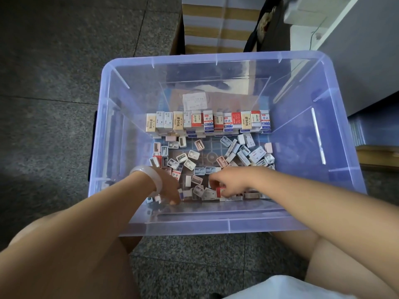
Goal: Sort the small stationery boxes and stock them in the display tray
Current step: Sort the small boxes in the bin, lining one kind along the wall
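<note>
A: What surface and room does the head view show?

B: A speckled grey stone floor (54,61) with tile seams. Behind the translucent blue bin (112,147) stand stacked cartons (216,24); a grey cabinet (362,61) rises at right.

A: Where are the stationery boxes, and how do they point?

B: All lie inside the bin. A sorted row of boxes (208,121) runs left to right across the far part of the bin floor, roughly a dozen wide. Each box has its long axis running away from the viewer, printed face up, over lower layers. Nearer the viewer, loose small boxes (194,156) lie scattered at mixed angles, several dozen, too jumbled for an exact count.

A: And the hands, left to right?

B: The left hand (170,188), with a pale bangle (151,175) on the wrist, reaches down into the loose pile; its fingers are curled around small boxes, though the grip is partly hidden. The right hand (228,180) is curled, pinching a red-and-white box (220,190) at the near wall.
</note>
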### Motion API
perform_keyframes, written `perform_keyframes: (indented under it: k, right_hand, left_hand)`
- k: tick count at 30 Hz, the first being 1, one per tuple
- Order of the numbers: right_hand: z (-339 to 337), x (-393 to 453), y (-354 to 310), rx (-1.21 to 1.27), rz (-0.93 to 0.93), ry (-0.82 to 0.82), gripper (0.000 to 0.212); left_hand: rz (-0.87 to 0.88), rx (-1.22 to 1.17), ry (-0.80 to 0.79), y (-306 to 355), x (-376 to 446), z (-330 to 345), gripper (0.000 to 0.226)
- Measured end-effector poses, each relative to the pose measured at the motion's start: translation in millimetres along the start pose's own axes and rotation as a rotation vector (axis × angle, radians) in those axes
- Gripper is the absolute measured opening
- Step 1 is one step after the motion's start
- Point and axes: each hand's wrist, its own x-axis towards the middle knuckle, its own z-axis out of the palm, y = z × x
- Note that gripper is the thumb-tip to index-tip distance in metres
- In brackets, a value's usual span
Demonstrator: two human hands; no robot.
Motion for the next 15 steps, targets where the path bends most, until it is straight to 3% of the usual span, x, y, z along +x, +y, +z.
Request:
perform_keyframes:
  k: [7,12,15]
  right_hand:
    - [10,15,-6,0.066,0.08,-0.166,0.078]
    - [8,20,-6,0.168,0.071,-0.19,0.065]
    - [3,18,-5,0.229,0.067,-0.182,0.053]
  left_hand:
    - [0.055,-0.062,0.057,-1,4,3,0.043]
    - [0.065,-0.11,0.137,-8,5,-3,0.055]
    - [0.074,-0.098,0.314,-10,5,-9,0.035]
